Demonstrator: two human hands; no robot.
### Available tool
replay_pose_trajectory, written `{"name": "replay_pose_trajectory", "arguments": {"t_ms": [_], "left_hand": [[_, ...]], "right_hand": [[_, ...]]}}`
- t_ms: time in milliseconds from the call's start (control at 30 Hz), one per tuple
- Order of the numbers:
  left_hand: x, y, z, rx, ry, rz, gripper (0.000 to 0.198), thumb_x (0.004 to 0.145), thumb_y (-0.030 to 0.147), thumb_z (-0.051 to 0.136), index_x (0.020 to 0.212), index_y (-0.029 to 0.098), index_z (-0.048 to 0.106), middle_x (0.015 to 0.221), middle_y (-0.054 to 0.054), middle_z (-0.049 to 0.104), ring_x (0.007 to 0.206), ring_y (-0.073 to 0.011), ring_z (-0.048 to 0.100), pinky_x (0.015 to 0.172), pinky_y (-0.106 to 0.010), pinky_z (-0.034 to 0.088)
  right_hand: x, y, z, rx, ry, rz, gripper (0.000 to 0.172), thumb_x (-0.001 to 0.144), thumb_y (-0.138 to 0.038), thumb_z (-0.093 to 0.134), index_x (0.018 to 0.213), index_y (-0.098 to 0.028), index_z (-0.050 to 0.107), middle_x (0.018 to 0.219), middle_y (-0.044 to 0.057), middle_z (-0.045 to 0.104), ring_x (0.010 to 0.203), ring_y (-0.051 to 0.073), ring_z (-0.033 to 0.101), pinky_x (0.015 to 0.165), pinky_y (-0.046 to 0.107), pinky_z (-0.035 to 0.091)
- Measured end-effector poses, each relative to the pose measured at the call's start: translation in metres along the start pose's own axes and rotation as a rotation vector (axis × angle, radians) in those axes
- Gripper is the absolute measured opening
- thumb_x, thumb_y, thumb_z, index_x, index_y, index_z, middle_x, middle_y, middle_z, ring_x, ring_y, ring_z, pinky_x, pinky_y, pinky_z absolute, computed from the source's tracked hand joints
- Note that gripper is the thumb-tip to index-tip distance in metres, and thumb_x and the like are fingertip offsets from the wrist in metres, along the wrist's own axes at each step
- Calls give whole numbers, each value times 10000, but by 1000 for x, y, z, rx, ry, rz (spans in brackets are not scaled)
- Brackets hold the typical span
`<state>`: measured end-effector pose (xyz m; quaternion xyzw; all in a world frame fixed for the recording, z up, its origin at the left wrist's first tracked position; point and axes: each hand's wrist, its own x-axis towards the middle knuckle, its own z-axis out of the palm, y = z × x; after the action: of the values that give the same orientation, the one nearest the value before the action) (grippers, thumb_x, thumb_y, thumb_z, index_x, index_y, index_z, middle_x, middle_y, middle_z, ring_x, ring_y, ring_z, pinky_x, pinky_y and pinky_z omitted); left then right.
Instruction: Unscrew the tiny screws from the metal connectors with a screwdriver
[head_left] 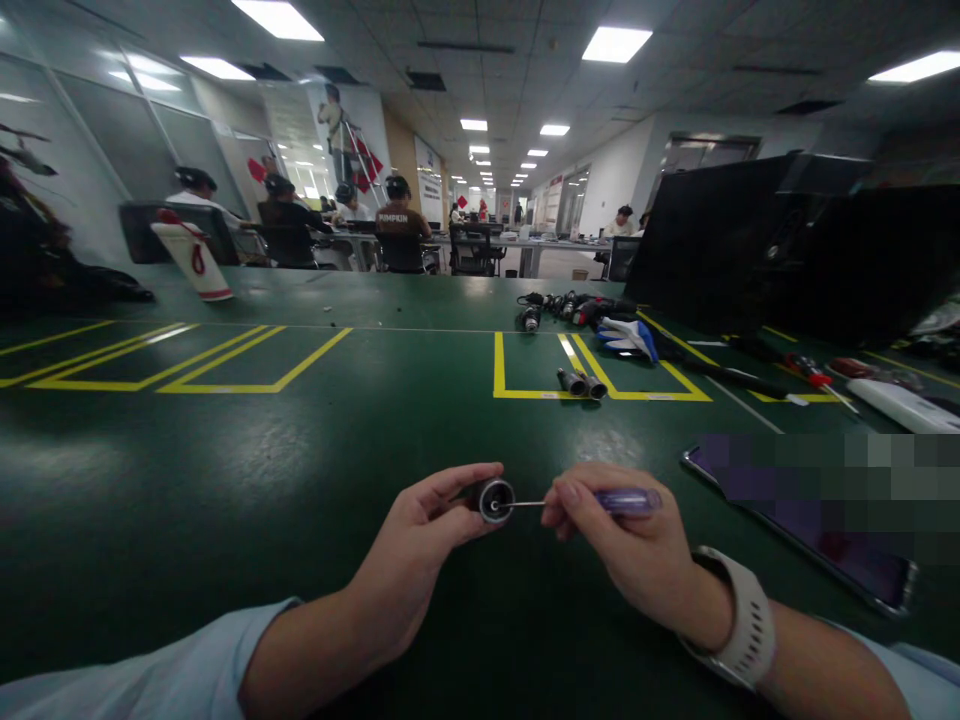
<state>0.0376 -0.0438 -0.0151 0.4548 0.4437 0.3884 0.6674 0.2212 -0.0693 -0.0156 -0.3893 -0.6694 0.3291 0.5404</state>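
Above the green table (300, 560), my left hand (427, 540) grips a short metal cylinder (504, 484) between thumb and fingers, its round open end turned toward my right side. My right hand (622, 540) is closed on a small screwdriver (630, 502) with a clear purple handle. The thin shaft points left, and its tip reaches into the cylinder's opening; what it touches inside is too small to tell. Farther back, two similar metal cylinders (583, 385) lie side by side on a yellow tape line.
A phone (795, 530) lies right of my right hand. Behind are cables and metal parts (555, 305), a blue-and-white glove (626, 338), a red screwdriver (814, 372) and dark monitors (750, 230). A white cup (195, 258) stands far left. Several people sit beyond the table.
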Motion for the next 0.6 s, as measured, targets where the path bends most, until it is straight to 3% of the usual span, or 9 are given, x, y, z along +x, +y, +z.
{"name": "replay_pose_trajectory", "arguments": {"t_ms": [100,200,367,600], "left_hand": [[0,-1,1,-1,-5,13,362,645,176,665,1006,182,661,984,-63,693,976,-227,599,881,-350,435],[0,-2,2,14,2,43,335,657,153,654,990,186,666,978,-55,696,937,-204,612,859,-321,449],[2,-4,5,65,33,69,289,650,113,646,928,185,679,928,-35,703,880,-169,624,797,-263,466],[2,-2,9,151,83,47,296,662,125,613,948,173,676,886,-42,705,842,-181,625,772,-286,457]], "right_hand": [[-4,-7,3,-236,-83,-251,176,837,-153,495,711,-150,618,619,26,624,553,114,571,544,249,459],[-4,-9,4,-316,-118,-372,126,826,-116,498,757,-145,600,667,42,641,612,124,587,591,255,469],[-6,-8,9,-422,-151,-425,105,824,-111,493,803,-142,592,694,50,638,625,125,573,591,252,452],[-9,-11,13,-495,-159,-450,127,833,-121,473,783,-144,587,664,55,633,594,133,564,553,261,439]]}}
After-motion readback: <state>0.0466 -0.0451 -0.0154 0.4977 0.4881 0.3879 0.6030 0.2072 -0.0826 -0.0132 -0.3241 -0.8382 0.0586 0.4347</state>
